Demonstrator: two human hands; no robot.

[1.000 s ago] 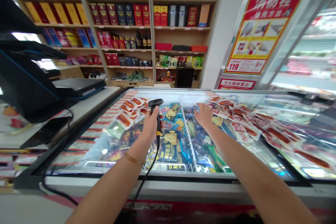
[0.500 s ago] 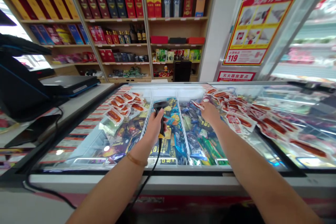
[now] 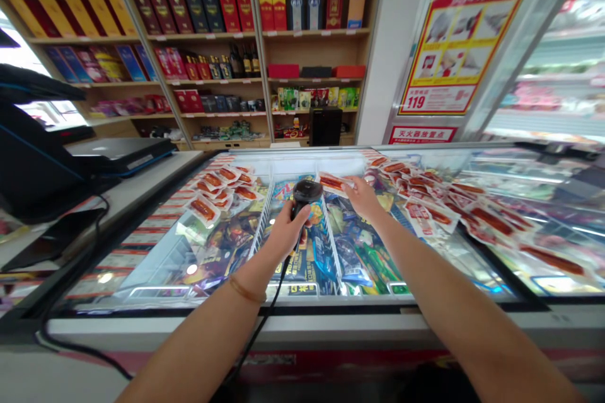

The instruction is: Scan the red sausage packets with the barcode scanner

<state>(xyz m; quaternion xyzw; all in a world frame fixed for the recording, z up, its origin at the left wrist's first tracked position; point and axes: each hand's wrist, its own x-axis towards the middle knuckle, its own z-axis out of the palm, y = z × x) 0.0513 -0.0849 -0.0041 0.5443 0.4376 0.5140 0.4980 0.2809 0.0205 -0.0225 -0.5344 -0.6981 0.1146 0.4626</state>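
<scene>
My left hand (image 3: 289, 227) is closed around the handle of a black barcode scanner (image 3: 307, 190), whose cable runs down past my forearm. Pinched by its right end in my right hand (image 3: 363, 196) is a clear vacuum pack of sausage (image 3: 332, 183), held just to the right of the scanner head with its face showing. Both hands are over the glass top of a chest freezer (image 3: 293, 310). On the glass to the left lies a small group of sausage packs (image 3: 224, 186). A longer spread of sausage packs (image 3: 489, 220) lies to the right.
Under the glass, white wire dividers (image 3: 331, 236) part several bagged frozen goods. A black scale (image 3: 125, 154) stands on the counter at left. The scanner cable (image 3: 47, 321) hangs over the freezer's front left edge. Shelves of boxes (image 3: 212, 9) rise behind.
My right hand has moved left with the sausage pack and turned its face into view. The scanner has swung right and its head now tilts toward the pack.
</scene>
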